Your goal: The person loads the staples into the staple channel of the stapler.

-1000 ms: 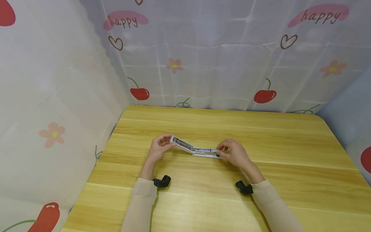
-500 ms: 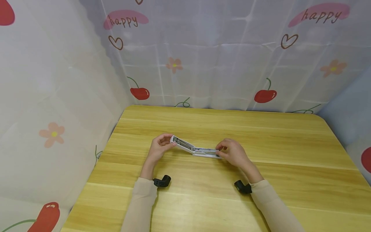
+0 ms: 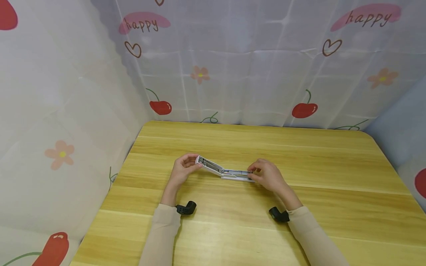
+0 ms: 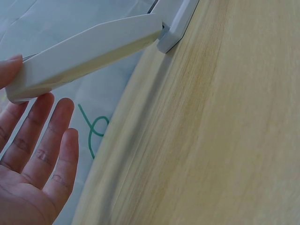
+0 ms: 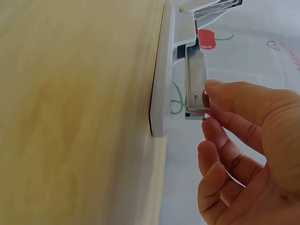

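A white stapler [image 3: 237,178] is hinged wide open over the table, its base along the wood and its top arm [image 4: 84,49] slanting up to the left. My left hand [image 3: 182,168] grips the end of that arm, thumb above and fingertips beneath; the other fingers spread loosely in the left wrist view. At the right end, thumb and forefinger of my right hand [image 3: 270,176] pinch at the edge of the shiny metal magazine [image 5: 195,77], which stands raised off the base. Its remaining fingers curl below, touching nothing. The forefinger's tip is partly hidden behind the magazine.
A wood-grain table [image 3: 233,229] lies under both arms. White curtains with cherries, flowers and "happy" lettering hang behind the table [image 3: 246,85] and at the left. Black wrist cameras [image 3: 186,208] sit at both cuffs.
My right hand has shifted slightly left along the magazine, and the pale strip seen at its fingertips earlier now shows less. My left hand and the stapler's arm stay in place.
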The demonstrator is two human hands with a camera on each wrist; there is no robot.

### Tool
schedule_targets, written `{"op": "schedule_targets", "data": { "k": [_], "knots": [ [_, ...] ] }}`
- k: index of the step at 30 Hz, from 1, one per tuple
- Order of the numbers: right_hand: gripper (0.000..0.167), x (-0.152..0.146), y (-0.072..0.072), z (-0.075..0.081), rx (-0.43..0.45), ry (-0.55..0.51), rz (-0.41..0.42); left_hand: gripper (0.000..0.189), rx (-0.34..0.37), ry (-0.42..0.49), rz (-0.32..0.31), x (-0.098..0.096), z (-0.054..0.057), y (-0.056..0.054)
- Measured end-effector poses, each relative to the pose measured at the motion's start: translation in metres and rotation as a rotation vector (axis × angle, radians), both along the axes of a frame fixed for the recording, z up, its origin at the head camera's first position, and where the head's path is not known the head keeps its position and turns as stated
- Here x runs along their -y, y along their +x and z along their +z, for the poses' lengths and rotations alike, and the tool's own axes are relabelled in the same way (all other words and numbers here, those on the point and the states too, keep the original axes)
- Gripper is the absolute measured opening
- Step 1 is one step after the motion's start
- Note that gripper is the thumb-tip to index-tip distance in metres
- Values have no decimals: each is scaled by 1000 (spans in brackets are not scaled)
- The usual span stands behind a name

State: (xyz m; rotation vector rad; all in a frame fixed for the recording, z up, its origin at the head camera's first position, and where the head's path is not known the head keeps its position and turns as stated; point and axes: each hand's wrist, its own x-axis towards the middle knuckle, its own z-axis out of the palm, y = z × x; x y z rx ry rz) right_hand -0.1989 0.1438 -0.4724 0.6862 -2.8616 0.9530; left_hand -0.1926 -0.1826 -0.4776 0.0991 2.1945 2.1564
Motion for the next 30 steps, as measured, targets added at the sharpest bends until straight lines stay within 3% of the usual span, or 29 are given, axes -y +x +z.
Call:
{"op": "schedule_targets", "data": {
  "k": [15, 30],
  "knots": [
    [37, -22, 3, -14, 137, -99, 5, 40, -3, -5, 9, 0, 1, 2],
    [32, -18, -1, -20, 155, -66, 12, 40, 3, -10, 9, -1, 3, 1]
  ]
}}
